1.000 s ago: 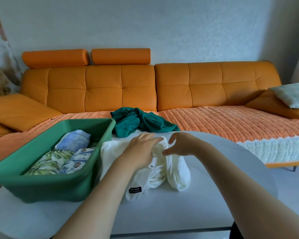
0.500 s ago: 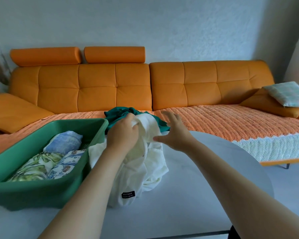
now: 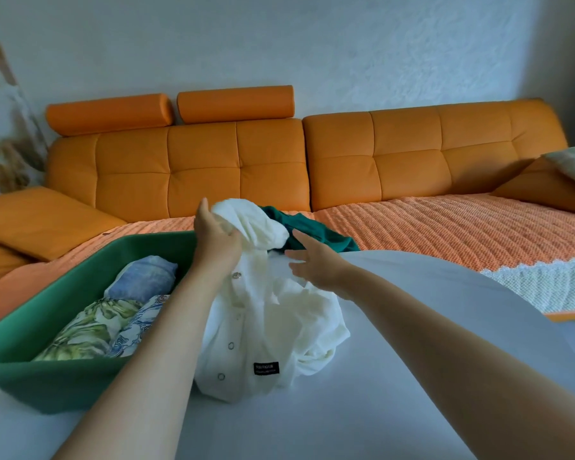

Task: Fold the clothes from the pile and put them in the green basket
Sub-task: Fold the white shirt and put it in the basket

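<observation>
Home living rm: orange sofa (image 3: 239,167) w/ cushions, throw (image 3: 445,227) (knit), laundry.

The green basket (image 3: 63,383) is blocking left of the left hand (image 3: 216,240), the white shirt (image 3: 263,327) is hanging below it, and open surface (image 3: 429,343) is lying to its right.

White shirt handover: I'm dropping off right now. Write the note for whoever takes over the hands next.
Left hand: grips the white shirt by its upper part, which is lifted. The rest of it lies bunched on the table.
Right hand: open, fingers spread, beside the raised fabric, holding nothing.
Green basket: on the table at left, with folded clothes inside.
Teal garment: crumpled behind the shirt, no hand on it.
Done: several pieces folded and in the basket.
Left: fold the shirt and put it in the basket, then do the same with the teal garment.
</observation>
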